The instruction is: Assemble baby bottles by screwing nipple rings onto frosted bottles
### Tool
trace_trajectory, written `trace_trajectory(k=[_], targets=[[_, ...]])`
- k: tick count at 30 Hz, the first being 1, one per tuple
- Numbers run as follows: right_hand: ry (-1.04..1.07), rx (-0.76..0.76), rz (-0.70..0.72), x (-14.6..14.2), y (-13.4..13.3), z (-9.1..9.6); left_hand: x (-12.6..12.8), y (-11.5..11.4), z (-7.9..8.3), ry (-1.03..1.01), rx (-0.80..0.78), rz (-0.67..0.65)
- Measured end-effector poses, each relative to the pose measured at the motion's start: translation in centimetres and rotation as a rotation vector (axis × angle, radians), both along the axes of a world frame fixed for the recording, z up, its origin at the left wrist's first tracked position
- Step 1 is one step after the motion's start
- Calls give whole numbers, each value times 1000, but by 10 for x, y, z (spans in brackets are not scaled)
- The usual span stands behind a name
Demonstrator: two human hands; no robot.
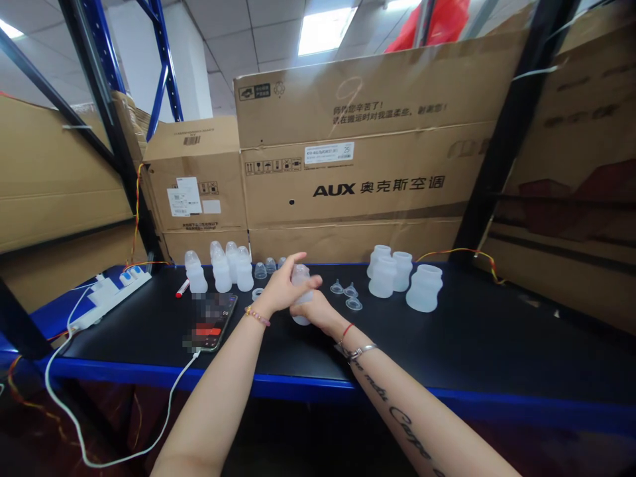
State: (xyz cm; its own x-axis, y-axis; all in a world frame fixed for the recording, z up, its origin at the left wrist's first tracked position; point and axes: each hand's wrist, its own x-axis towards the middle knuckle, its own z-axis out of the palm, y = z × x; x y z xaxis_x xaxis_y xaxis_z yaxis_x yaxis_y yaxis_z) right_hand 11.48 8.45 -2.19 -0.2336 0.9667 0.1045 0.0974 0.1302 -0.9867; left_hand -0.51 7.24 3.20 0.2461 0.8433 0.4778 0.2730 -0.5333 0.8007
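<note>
Head view: right grip cradles one translucent bottle, left grip open against it.

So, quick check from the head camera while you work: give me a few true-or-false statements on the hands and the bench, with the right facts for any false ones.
1. The left hand and right hand are both on a translucent silicone bottle. True.
2. The smartphone lies to the right of the hands. False: it lies to their left.
3. A red marker lies on the black bench top. True.
4. The beaded bracelet is on the right wrist. False: it is on the left wrist.
5. Small translucent silicone pieces lie right of the hands. True.
</note>
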Motion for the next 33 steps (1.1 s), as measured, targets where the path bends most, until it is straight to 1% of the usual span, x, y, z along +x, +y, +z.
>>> trace_trajectory(k=[2, 3, 5, 7, 9, 11, 14, 21, 26, 29, 33], targets=[[-35, -30, -36, 0, 1, 0, 0, 5, -1, -148, -33, -25], [-40, -38, -41, 0, 1, -1, 0, 6, -2, -165, -35, -16], [-30, -40, -39, 0, 1, -1, 0, 6, -2, -90, -3, 26], [-17, -41, -39, 0, 1, -2, 1, 3, -1, 18, 57, 80], [-11, -42, -38, 0, 0, -1, 2, 0, 1, 83, 115, 118], [-14, -48, -39, 0, -1, 0, 2, -2, 2, 112, 149, 128], [-32, -59, -50, -1, -2, 2, 1, -1, 2, 125, 154, 110], [-21, -47, -55, 0, 0, 0, 0, 5, -2, 97, 90, 77], [22, -8, -41, 0, 1, -1, 0, 10, -10, 28, -22, -29], [30, 7, -30, 0, 1, 0, -5, 12, -11, 100, -55, -53], [7, -29, -40, 0, -1, 1, -13, 10, -6, 240, -113, -71]])
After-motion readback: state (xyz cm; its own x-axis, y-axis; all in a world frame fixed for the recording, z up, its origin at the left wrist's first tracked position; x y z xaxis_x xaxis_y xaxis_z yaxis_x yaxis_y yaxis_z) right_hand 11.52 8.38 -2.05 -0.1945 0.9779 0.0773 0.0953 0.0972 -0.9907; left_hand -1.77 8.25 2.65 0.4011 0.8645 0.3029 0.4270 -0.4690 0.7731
